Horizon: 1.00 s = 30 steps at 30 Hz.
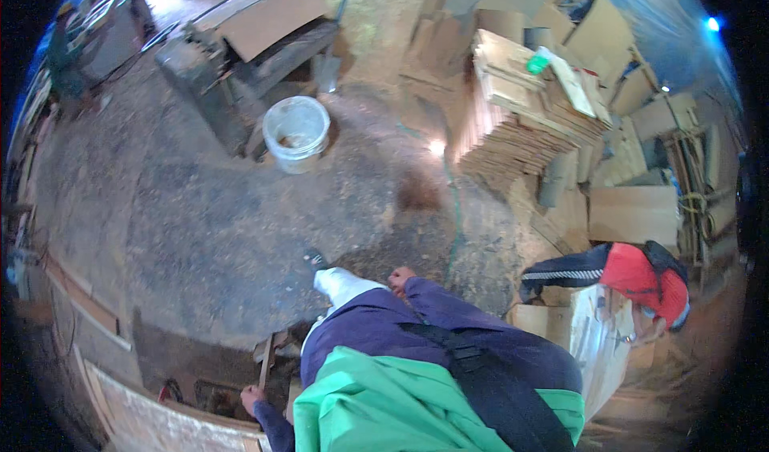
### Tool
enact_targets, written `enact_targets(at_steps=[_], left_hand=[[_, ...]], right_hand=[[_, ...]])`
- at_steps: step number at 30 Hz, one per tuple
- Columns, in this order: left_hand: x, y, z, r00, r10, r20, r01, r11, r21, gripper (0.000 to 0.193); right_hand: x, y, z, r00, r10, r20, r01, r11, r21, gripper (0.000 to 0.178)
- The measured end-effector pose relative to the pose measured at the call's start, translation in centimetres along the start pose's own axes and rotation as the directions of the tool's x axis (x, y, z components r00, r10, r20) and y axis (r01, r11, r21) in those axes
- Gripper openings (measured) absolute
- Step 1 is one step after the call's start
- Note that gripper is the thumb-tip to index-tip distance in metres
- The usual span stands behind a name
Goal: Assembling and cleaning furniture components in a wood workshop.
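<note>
My right hand (400, 277) hangs beside my purple-clad thigh with its fingers curled in. Nothing shows in it. At the lower left, my left hand (252, 400) is beside a wooden bench (168, 432), close to its edge. The fingers of this hand look curled, and what they may grip is too small to make out. Just beyond it stands a narrow wooden strip (267, 360); whether hand and strip touch, I cannot tell.
Ahead on the dirty floor stands a white bucket (296, 163) near a machine (192, 91) topped by a board (268, 19). A shovel (327, 71) leans there. Stacked wooden boards (513, 135) rise at right. A co-worker in red (641, 276) bends over a pale panel (593, 340).
</note>
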State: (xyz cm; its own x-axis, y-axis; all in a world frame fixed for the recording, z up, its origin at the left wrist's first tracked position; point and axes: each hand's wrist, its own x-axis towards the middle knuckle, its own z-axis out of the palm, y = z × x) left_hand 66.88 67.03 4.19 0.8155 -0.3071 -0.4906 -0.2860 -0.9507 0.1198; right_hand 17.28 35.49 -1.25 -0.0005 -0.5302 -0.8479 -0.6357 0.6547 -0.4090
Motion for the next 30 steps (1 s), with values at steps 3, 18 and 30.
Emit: enact_targets(at_steps=[3,18,30], left_hand=[[0.0,0.3,0.7,0.998,-0.046,0.043,0.043,0.997,0.065,0.024],[2.3,-2.0,0.9,0.975,0.109,0.193,-0.072,0.980,-0.188,0.022],[3.3,-6.5,2.4,0.993,0.096,0.072,-0.077,0.969,-0.236,0.023]], right_hand=[[-0.3,-0.8,-0.1,0.998,-0.007,-0.057,0.008,1.000,0.030,0.024],[0.2,2.7,-1.1,0.997,0.050,-0.057,-0.040,0.985,0.167,0.018],[-0.3,0.2,1.5,1.000,0.016,-0.013,-0.016,1.000,0.009,0.023]])
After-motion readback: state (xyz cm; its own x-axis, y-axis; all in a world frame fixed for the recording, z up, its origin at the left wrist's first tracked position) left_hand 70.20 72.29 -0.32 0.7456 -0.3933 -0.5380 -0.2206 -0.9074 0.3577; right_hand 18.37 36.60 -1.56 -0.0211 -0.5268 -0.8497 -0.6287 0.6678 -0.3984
